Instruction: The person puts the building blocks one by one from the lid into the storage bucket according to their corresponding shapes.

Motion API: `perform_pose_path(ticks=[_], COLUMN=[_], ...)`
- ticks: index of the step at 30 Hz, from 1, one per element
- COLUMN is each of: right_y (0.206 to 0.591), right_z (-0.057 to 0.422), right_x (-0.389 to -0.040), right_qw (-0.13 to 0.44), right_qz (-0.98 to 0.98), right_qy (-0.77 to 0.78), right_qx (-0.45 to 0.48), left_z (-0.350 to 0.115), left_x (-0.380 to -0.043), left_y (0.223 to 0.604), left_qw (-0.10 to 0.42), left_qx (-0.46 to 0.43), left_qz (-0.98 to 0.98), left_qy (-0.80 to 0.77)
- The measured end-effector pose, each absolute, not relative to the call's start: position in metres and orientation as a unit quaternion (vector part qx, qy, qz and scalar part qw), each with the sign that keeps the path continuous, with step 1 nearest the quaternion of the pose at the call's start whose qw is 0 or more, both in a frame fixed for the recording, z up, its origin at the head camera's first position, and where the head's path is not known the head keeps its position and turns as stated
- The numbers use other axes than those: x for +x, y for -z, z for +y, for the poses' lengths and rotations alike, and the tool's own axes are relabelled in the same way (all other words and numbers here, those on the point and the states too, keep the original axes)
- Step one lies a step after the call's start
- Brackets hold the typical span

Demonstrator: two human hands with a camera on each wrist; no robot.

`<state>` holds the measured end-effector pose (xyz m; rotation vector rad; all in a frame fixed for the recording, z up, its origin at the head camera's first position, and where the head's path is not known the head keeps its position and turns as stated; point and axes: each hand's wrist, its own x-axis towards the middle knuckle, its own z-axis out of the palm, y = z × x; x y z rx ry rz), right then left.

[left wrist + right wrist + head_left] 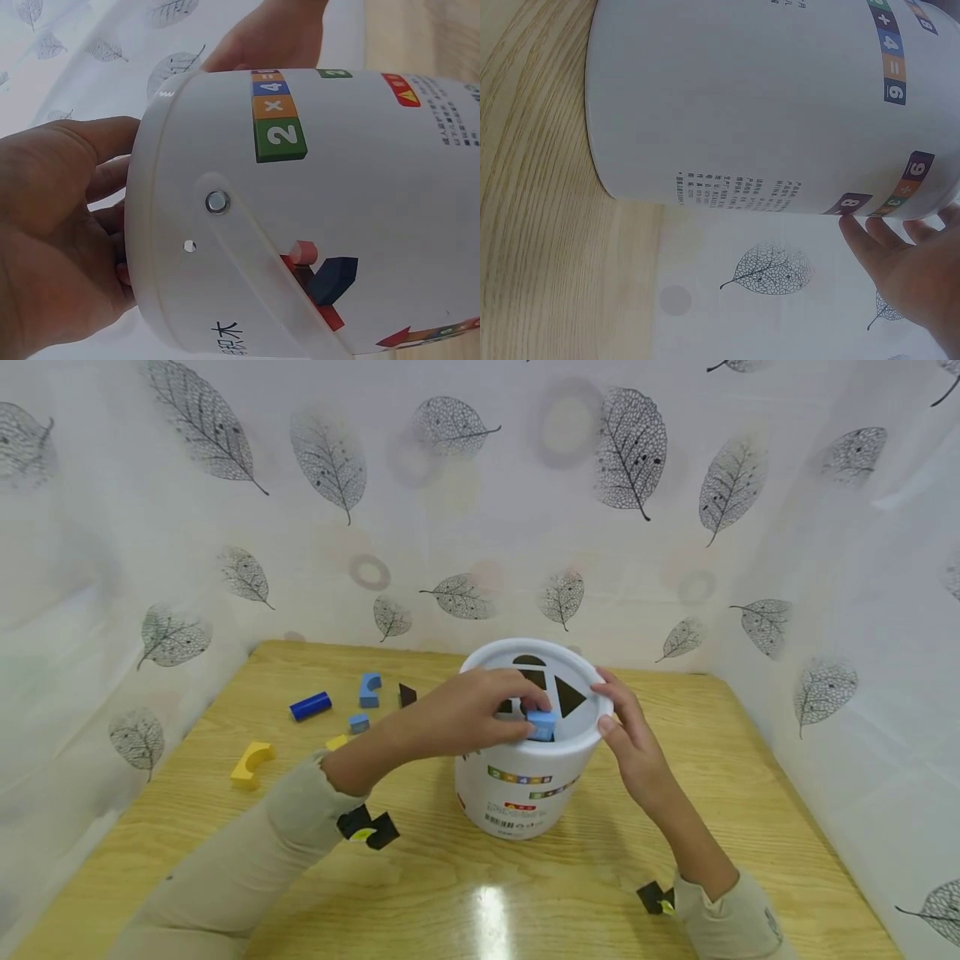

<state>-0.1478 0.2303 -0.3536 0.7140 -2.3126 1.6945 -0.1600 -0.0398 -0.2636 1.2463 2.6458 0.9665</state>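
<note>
My left hand is over the lid of a white bucket, pinching a small light blue block between thumb and fingers. The block sits at a dark slot near the lid's front edge, overlapping it in the head view. At the right side of the bucket, my right hand holds the rim, with fingertips over its edge. In the left wrist view the bucket hides the left fingertips and the block. The right wrist view shows the right fingers against the bucket's wall near the top.
Left of the bucket lie a dark blue cylinder, a light blue arch block, a small blue block, a yellow arch block and a dark piece. A yellow piece is partly hidden by the left forearm. A leaf-print curtain surrounds the table.
</note>
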Motion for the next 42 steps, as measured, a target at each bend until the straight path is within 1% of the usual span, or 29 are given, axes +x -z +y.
perform_pose_path(ticks=[12, 17, 20, 23, 27, 32, 37, 42], right_y=[0.355, 0.355, 0.356, 0.356, 0.357, 0.356, 0.356, 0.356], right_z=[0.232, 0.232, 0.232, 0.231, 0.231, 0.232, 0.232, 0.231], right_x=[-0.148, -0.149, -0.149, -0.15, -0.15, -0.149, -0.149, -0.148], right_qw=[0.095, 0.097, 0.102, 0.105, 0.106, 0.106, 0.106, 0.101], right_qz=[-0.78, -0.778, -0.776, -0.773, -0.771, -0.775, -0.78, -0.778], right_qy=[-0.564, -0.567, -0.57, -0.573, -0.576, -0.57, -0.566, -0.568], right_qx=[0.253, 0.251, 0.25, 0.25, 0.252, 0.25, 0.247, 0.247], left_z=[-0.044, -0.054, -0.066, -0.081, -0.105, -0.135, -0.161, -0.188], left_x=[-0.162, -0.162, -0.162, -0.162, -0.163, -0.166, -0.175, -0.183], left_y=[0.264, 0.265, 0.267, 0.271, 0.28, 0.291, 0.313, 0.338], left_qw=[0.031, 0.029, 0.031, 0.018, -0.014, -0.02, -0.032, -0.024], left_qx=[0.397, 0.381, 0.365, 0.35, 0.327, 0.287, 0.261, 0.224], left_qz=[0.864, 0.865, 0.865, 0.867, 0.874, 0.882, 0.889, 0.901], left_qy=[-0.309, -0.326, -0.342, -0.354, -0.359, -0.373, -0.376, -0.372])
